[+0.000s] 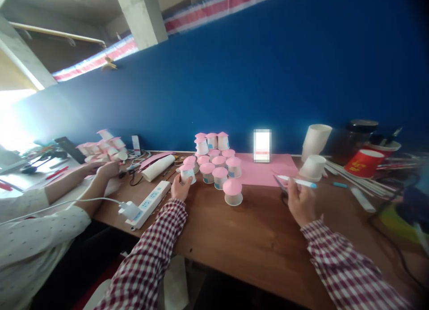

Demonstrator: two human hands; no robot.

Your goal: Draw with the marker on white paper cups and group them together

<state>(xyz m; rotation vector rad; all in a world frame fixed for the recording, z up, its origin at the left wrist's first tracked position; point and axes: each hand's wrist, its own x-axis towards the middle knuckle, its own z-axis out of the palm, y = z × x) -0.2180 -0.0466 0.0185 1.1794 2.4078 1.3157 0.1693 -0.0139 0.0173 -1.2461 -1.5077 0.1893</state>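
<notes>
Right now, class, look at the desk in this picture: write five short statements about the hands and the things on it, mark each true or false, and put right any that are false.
1. The left hand holds a pink-topped cup. True.
2. The right hand holds a red cup. False: it holds a white and blue pen; the red cup stands apart on the right.
3. A power strip lies left of the left hand. True.
4. The wall behind is green. False: the wall is blue.
5. The pink paper sheet lies on the wooden desk. True.
</notes>
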